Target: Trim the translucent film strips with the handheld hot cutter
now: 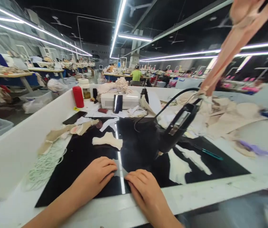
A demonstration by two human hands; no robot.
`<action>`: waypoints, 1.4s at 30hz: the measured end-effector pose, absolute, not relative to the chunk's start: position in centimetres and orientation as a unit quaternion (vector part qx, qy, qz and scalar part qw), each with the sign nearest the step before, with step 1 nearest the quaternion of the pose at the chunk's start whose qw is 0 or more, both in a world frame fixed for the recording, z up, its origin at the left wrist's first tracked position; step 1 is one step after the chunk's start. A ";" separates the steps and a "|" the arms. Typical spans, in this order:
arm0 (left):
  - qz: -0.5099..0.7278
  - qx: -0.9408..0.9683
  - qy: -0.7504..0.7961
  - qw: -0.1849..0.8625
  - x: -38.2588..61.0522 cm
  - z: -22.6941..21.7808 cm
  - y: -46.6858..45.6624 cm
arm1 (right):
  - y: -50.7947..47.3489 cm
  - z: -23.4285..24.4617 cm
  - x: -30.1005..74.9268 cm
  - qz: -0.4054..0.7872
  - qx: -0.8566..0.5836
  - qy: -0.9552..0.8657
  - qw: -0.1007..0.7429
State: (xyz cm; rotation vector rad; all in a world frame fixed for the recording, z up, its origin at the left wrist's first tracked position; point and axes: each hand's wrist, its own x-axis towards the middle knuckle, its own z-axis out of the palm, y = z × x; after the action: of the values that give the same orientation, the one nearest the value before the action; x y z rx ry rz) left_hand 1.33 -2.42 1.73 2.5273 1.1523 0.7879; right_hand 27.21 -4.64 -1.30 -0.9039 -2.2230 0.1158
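Between my two hands a small thin greyish piece of fabric (120,169) lies on the glossy black board (81,177). My left hand (102,172) has its fingers together and bent down onto the left end of that piece. The fingers of my right hand (143,182) are likewise closed on its right end; both thumbs are partly hidden. Just beyond lies a cream cut fabric piece (107,140). To the right, a black handheld tool (178,126) with a pointed tip hangs over the board, its upper end tied to a pinkish fabric strip (226,53).
White cut pieces (178,167) and a teal pen-like tool (212,154) lie on the right. A pale green cord bundle (46,164), a dark phone (74,117) and a red thread cone (78,97) are on the left. A white raised wall (29,133) edges the table.
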 end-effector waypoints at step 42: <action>0.300 0.886 0.352 -0.040 1.5 -1.3 -1.4 | 6.1 -1.2 48.8 -0.019 -0.782 -0.605 0.148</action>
State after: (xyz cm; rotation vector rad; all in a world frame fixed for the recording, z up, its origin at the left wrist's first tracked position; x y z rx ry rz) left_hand 1.49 -1.35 -1.27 2.8553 1.1349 0.9667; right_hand 48.76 6.09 -1.17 -2.2505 -1.7389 -0.0544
